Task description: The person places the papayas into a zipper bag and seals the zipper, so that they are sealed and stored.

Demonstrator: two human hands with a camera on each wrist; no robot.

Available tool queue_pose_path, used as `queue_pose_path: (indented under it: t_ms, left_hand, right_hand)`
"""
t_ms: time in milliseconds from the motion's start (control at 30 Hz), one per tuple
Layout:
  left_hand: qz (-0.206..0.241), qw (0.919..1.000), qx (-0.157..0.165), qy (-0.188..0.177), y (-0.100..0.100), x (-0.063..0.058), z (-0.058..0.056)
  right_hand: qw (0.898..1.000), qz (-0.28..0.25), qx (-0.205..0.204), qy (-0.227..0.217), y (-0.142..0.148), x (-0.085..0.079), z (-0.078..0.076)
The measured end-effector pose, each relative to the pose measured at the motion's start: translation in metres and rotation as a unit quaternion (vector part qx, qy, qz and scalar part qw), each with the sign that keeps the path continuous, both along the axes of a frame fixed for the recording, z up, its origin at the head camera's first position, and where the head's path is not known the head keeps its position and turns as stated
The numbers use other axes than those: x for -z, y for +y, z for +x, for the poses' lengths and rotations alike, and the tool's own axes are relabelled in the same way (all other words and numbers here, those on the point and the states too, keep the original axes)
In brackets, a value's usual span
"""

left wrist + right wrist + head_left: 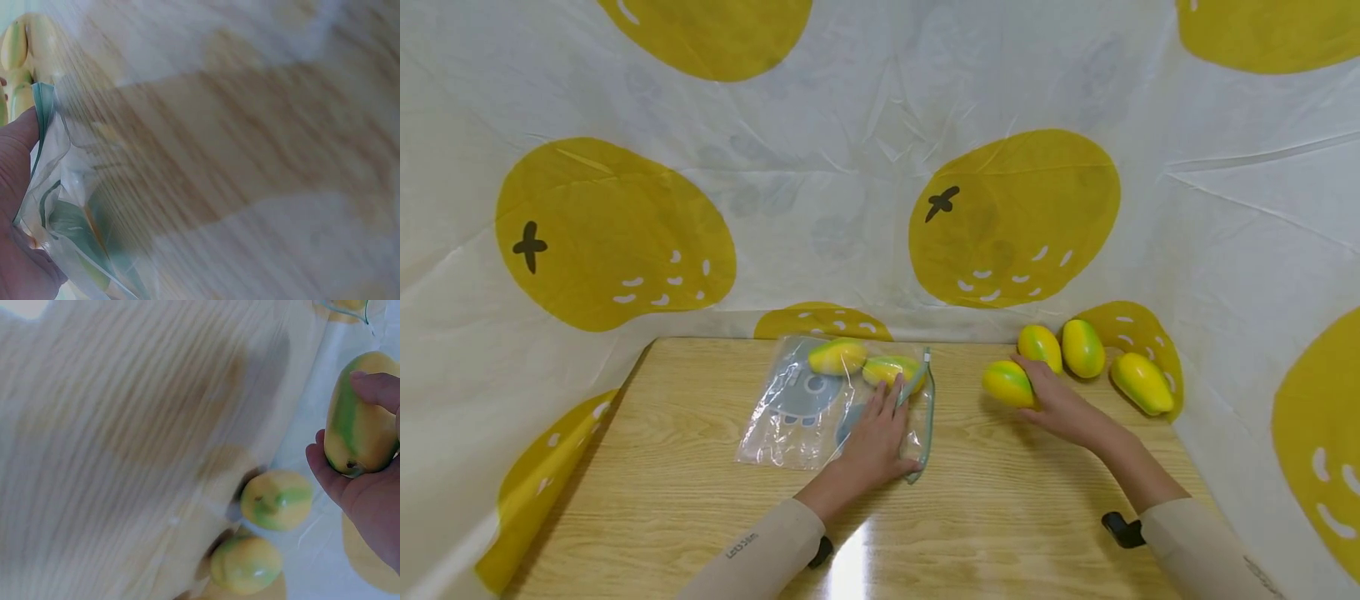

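A clear zip bag (793, 446) with a grey-blue print lies on the table, two yellow-green papayas (837, 357) inside it. My left hand (876, 433) rests on its right end, fingers stretched over the plastic and thumb spread toward the lower corner of the mouth. In the left wrist view, the green zip strip (44, 106) runs by a fingertip and the mouth gapes. To the right of the bag, my right hand (1063, 408) grips another papaya (1006, 384). The right wrist view shows the thumb on top of that papaya (359, 419) and fingers beneath.
Three more papayas stand at the table's back right: one (1039, 343) just behind my right hand, one (1083, 348) beside it, another (1141, 383) at the corner. A white cloth with yellow fruit prints (827, 217) hangs around the wooden table (700, 500).
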State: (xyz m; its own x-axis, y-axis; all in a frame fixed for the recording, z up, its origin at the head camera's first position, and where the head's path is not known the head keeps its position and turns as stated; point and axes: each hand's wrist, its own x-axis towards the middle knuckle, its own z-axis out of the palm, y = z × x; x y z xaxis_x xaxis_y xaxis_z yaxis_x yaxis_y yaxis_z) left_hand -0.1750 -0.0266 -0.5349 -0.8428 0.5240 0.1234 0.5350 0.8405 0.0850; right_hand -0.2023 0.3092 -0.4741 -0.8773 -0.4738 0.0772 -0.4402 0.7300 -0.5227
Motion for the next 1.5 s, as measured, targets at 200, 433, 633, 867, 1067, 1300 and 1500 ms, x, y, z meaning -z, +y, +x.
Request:
queue_pose_path:
  t_ms: [200,433,633,867,1067,1300,1500]
  left_hand:
    - [-0.008,0.9999,0.002,0.011,0.000,0.001,-0.001]
    - [-0.008,1.0000,0.003,0.005,0.000,0.000,-0.001]
    - [-0.012,0.9999,-0.001,0.001,-0.001,-0.001,-0.001]
    - [-0.010,0.9999,-0.001,-0.003,-0.001,-0.001,-0.001]
    - [-0.011,0.9999,-0.002,0.000,-0.001,0.001,-0.001]
    - [-0.009,0.9999,-0.003,-0.010,0.000,0.001,0.000]
    - [-0.006,0.9998,-0.003,-0.017,0.000,0.001,0.000]
  right_hand:
    - [0.999,0.002,-0.026,-0.032,-0.021,0.000,-0.006]
    - [0.998,0.010,-0.053,-0.015,-0.042,0.007,-0.014]
    - [0.998,-0.007,-0.056,-0.023,-0.053,0.018,-0.018]
    - [0.998,-0.014,-0.060,-0.009,-0.064,0.033,-0.022]
    - [0.998,-0.028,-0.055,0.004,-0.073,0.039,-0.022]
    - [0.998,-0.025,-0.053,-0.009,-0.079,0.040,-0.021]
    - [0.999,-0.011,-0.040,-0.017,-0.080,0.037,-0.017]
